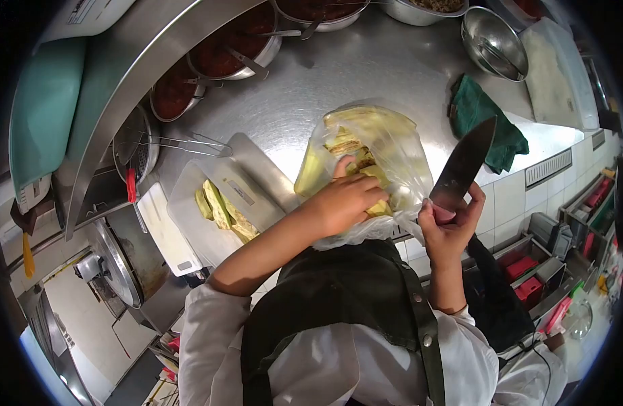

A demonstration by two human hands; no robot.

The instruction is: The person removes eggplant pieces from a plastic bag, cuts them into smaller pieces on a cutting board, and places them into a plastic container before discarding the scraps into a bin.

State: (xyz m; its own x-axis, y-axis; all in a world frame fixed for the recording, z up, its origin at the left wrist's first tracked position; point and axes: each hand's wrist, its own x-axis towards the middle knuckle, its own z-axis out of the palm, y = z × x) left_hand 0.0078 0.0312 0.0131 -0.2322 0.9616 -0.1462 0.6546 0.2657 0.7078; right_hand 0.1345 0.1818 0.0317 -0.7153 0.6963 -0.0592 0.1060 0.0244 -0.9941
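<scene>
A clear plastic bag [399, 145] full of pale yellow-green eggplant slices [345, 143] lies on the steel counter in front of me. My left hand [352, 201] reaches into its mouth, fingers curled around some of the slices. To the right, my right hand [452, 220] grips a broad-bladed kitchen knife [466, 166], blade pointing up and away; its thumb and fingers are right at the bag's edge. Left of my forearm, a clear plastic container [190, 177] holds several more eggplant strips [220, 208].
Pots of red sauce [240, 44] with ladles line the back left. A skimmer [183, 143] lies nearer, above a white board [168, 227]. A green cloth [486, 122] hangs over the counter's right side, below a metal bowl [494, 44]. Red containers [521, 267] stand lower right.
</scene>
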